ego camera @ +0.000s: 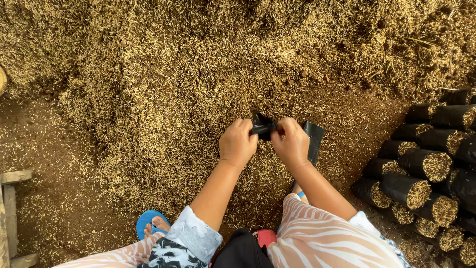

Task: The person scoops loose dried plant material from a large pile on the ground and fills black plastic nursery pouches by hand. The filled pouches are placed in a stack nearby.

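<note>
1. The left hand (pixel 238 144) was clenched on the near end of a small black plastic bag (pixel 262 126), its knuckles facing up.
2. The right hand (pixel 292 143) gripped the same bag from the other side, thumb and fingers pinched on the crumpled plastic; the two hands almost touched.
3. The bag was held just above the ground, at the near edge of a wide heap of rice husks (pixel 163 84) that covered the far and middle ground.
4. A flat black bag (pixel 314 141) lay on the husks just beside the right hand, partly hidden behind it.
5. Along the right edge of the ground, a stack of filled black bags (pixel 426 168) lay on their sides, their open ends showing packed husk.
6. A blue sandal (pixel 147 222) with a foot in it stood on the soil near the left forearm.
7. Wooden planks (pixel 12 198) sat at the left edge.
</note>
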